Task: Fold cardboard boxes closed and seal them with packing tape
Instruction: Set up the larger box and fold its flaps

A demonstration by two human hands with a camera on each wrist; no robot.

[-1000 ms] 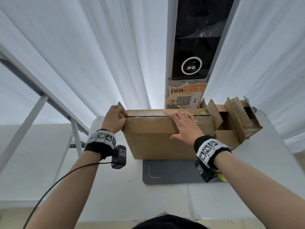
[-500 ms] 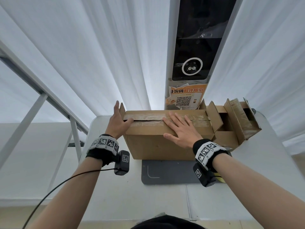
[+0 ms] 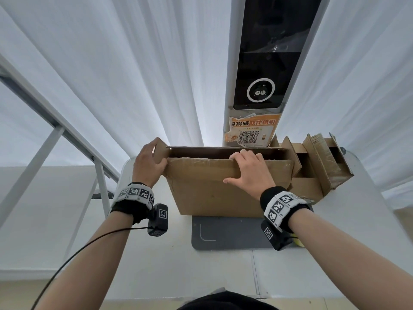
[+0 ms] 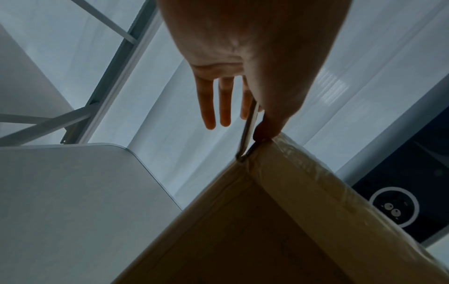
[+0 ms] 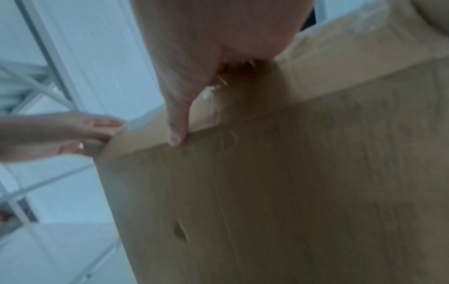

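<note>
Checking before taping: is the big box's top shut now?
No, open. The big box shows a dark gap; the right hand grips its near flap.

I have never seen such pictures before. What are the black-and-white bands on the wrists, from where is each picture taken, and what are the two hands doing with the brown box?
No machine here: a person works with bare hands. The patterned bands hold small cameras, one on each wrist; a third camera sits on the head. The wide picture is the head view, and the two close ones look along each hand.

On the white table a cardboard box stands on a grey mat, with a second open box behind it to the right. The left hand holds the box's left end flap. The right hand grips the near long flap, fingers curled over its edge. The top is not closed.
</note>
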